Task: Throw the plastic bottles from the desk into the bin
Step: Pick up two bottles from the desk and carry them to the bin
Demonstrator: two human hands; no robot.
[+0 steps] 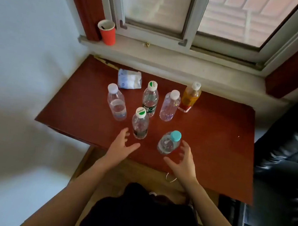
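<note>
Near the front edge of the red surface (214, 148) both hands are spread and empty: left hand (122, 145) just beside the green-capped bottle (140, 124), right hand (185, 159) just beside the short blue-capped bottle (169, 143). Neither looks to be touching yet

Four more bottles stand upright behind: white-capped one on the left (116, 104), taller green-capped one (150, 99), white-capped one right of it (169, 106), orange drink bottle (190, 97) at the back. Bin isn't in view, so none binned as far as I can tell

Step in hand, my read: two-handed grab of the front pair. To do it well:
- wrap each body mid-height, not the cap; empties are light and tip easily
- come in from the outer sides so knuckles don't clip the back row
- lift straight up before swinging away
- locate the bin before releasing

Packet (129, 79) and red cup (107, 32) on the sill aren't bottles, leave them
</note>
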